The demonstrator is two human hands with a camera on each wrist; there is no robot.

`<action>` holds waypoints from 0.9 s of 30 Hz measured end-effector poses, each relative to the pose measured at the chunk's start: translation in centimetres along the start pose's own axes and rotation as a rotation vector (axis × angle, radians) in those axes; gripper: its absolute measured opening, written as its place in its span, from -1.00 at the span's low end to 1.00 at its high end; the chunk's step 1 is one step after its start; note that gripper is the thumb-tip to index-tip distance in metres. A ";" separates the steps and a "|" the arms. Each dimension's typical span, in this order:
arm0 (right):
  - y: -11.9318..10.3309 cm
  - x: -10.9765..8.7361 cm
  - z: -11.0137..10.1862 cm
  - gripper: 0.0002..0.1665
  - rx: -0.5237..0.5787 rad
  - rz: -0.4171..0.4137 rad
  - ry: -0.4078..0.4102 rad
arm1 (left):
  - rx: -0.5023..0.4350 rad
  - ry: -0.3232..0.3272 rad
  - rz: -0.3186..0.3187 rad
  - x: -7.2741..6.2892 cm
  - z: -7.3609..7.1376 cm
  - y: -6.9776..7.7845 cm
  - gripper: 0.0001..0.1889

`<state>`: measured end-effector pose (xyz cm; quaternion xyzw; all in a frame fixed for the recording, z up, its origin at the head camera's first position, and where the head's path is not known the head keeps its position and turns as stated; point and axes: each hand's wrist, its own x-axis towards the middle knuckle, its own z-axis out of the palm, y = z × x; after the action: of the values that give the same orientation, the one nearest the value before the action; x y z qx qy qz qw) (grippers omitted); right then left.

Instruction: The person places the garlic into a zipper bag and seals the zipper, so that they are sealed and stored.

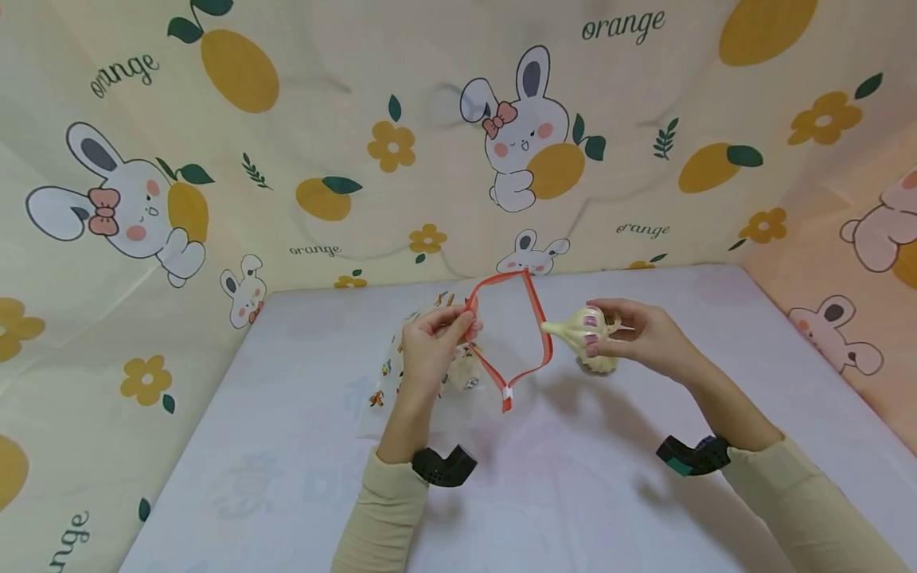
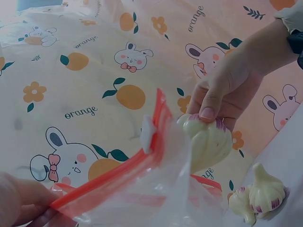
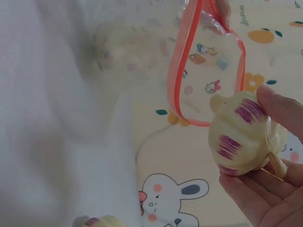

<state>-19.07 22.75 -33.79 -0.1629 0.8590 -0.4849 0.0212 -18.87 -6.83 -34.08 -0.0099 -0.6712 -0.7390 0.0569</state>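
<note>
A clear zip bag (image 1: pixel 458 406) with small cartoon prints hangs open, its mouth edged by a red strip (image 1: pixel 537 306) with a white slider (image 2: pixel 147 134). My left hand (image 1: pixel 437 338) pinches the red edge on the left side. Between thumb and fingers, my right hand (image 1: pixel 637 334) holds a garlic bulb (image 3: pixel 241 135) with purple streaks. Its stem points left and overlaps the right edge of the bag's mouth in the head view. Through the plastic, a pale garlic shape (image 3: pixel 123 47) shows blurred inside the bag.
More garlic bulbs (image 2: pixel 266 189) lie on the white-covered table (image 1: pixel 286 446), below and behind the right hand. A cloth wall (image 1: pixel 430 79) printed with rabbits and oranges rises at the back and both sides. Each wrist wears a black camera (image 1: pixel 444 467).
</note>
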 end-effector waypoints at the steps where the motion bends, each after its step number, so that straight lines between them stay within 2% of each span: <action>1: -0.1 0.0 0.0 -0.25 -0.002 0.002 -0.001 | 0.004 0.000 -0.001 0.0 0.0 0.0 -0.78; 10: -0.8 0.5 0.3 -0.24 -0.056 0.009 0.005 | -0.004 -0.002 0.001 0.0 -0.1 0.0 -0.78; 27: -1.1 1.3 1.0 -0.25 -0.005 -0.024 -0.011 | -0.007 -0.008 0.012 0.1 -0.1 0.0 -0.80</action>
<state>-19.87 21.03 -33.24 -0.1756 0.8582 -0.4820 0.0196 -18.95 -6.96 -34.09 -0.0170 -0.6687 -0.7410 0.0587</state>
